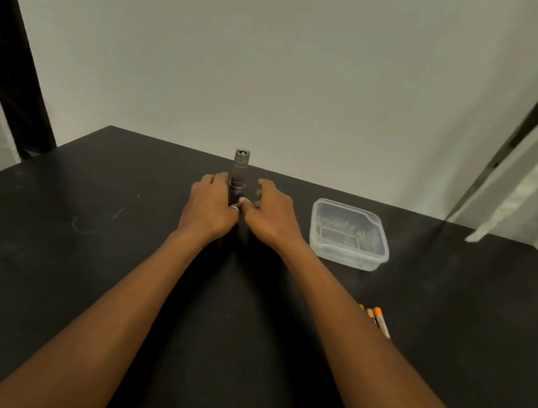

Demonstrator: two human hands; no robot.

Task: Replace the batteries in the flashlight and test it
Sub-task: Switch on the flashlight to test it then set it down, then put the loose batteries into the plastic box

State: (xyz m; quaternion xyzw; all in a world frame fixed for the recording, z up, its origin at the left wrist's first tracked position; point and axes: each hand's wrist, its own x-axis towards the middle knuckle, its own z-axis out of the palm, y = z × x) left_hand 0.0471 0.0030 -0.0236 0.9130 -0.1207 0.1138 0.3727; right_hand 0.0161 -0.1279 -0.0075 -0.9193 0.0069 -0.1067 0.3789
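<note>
A grey metal flashlight (240,168) stands upright on the black table (82,246), near its far edge. My left hand (210,207) wraps around its lower body, with a ring on the thumb. My right hand (271,213) is just to the right of it, fingers spread, and its thumb tip touches the flashlight's base beside my left thumb. The lower part of the flashlight is hidden behind my hands. Batteries (379,319) with orange ends lie on the table beside my right forearm, partly hidden by it.
A clear plastic container (349,236) stands on the table right of my hands, with small items inside that I cannot make out. A pale wall rises right behind the table's far edge. Dark frame posts stand at left and right.
</note>
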